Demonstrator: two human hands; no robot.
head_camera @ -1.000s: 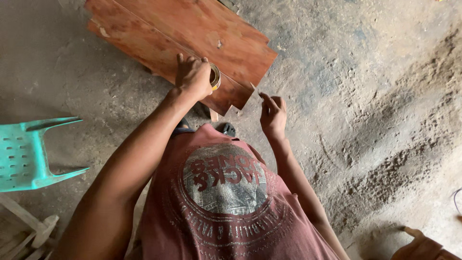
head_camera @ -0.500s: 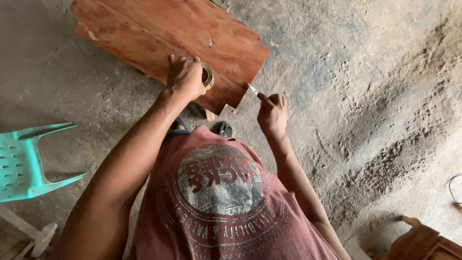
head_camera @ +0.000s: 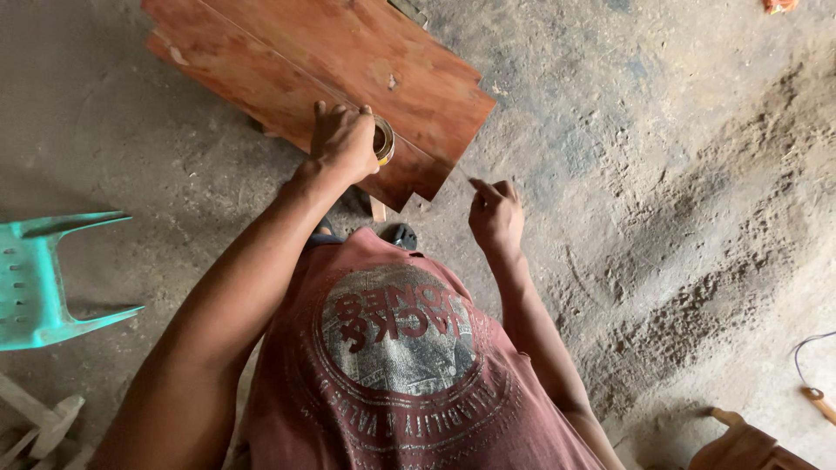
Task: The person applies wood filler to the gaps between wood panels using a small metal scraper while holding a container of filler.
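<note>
Head view, looking straight down past a maroon printed shirt (head_camera: pixel 396 365) to a dusty concrete floor (head_camera: pixel 662 157).

Landmark: reddish-brown wooden board (head_camera: pixel 348 61), lying flat, low above the floor, its near end cut in steps.

Left hand (head_camera: pixel 344 144): rests on the board's near edge, fingers curled around a small round tin (head_camera: pixel 383 141). Grip closed on the tin; the tin sits on the board just inside the stepped end, open mouth turned toward the right. Contents too small to tell.

Right hand (head_camera: pixel 496 213): off the board, just beyond its stepped corner, held above the floor. Thumb and forefinger pressed together, pinching a thin stick-like tool (head_camera: pixel 463 177) whose tip points toward the board's corner. Tool is blurred; cannot tell whether it is a brush or a blade. Tip is near the board edge; touching or not, cannot tell.

Below the board's stepped end: a pale wooden leg (head_camera: pixel 377 209) and a dark sandalled foot (head_camera: pixel 401 235), partly hidden by the shirt.

Well to the left of the board: a turquoise plastic chair (head_camera: pixel 39 278). Below it, pale wooden scraps (head_camera: pixel 39 422).

Far from the board, lower right corner: part of a brown wooden piece (head_camera: pixel 740 439) and a thin cord (head_camera: pixel 805 352) on the floor.
</note>
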